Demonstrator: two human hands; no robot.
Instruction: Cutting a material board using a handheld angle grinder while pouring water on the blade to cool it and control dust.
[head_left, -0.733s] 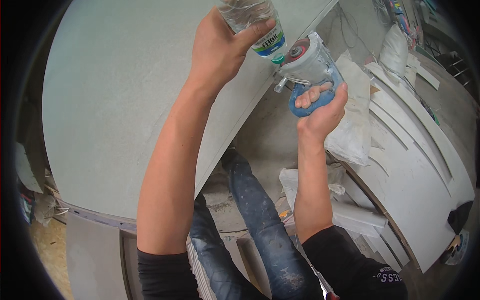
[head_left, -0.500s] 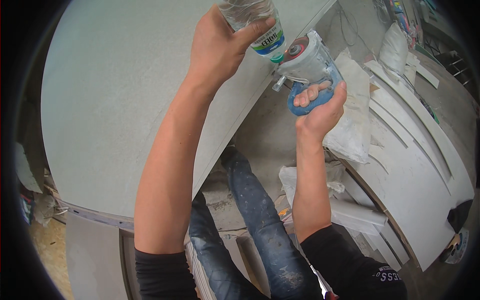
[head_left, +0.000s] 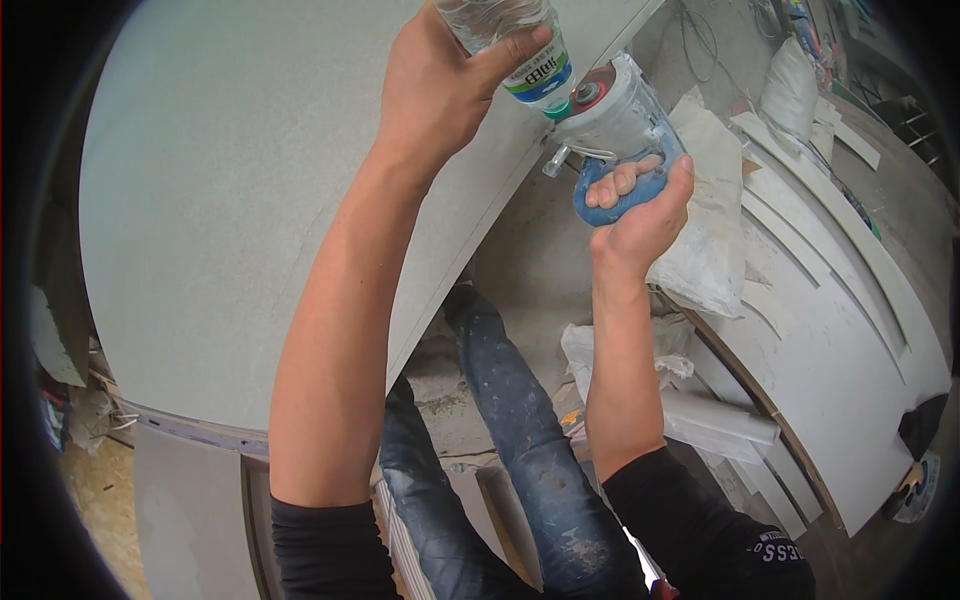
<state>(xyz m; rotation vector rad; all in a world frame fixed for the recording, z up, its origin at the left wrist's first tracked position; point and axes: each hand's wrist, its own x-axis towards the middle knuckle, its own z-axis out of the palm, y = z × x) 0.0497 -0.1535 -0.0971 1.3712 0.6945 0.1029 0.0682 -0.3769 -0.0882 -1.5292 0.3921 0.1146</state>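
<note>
My left hand is closed around a clear plastic bottle, tipped so that its green cap end points down. The cap end sits right at the edge of a handheld power saw, near the red disc in its pale, dusty housing; whether the two touch I cannot tell. Fingers of my right hand wrap through the saw's blue loop handle, holding the tool up beyond the edge of a large pale board. Any liquid leaving the bottle is too small to make out.
Right of my legs lie stacked white panels and cut strips. White sacks rest beside them, with a rolled clear plastic sheet nearer me. A cable lies on the floor at the top. The large board fills the left side.
The view has shifted slightly. My hands, the bottle and the saw keep nearly the same places, with the saw a touch higher in the picture.
</note>
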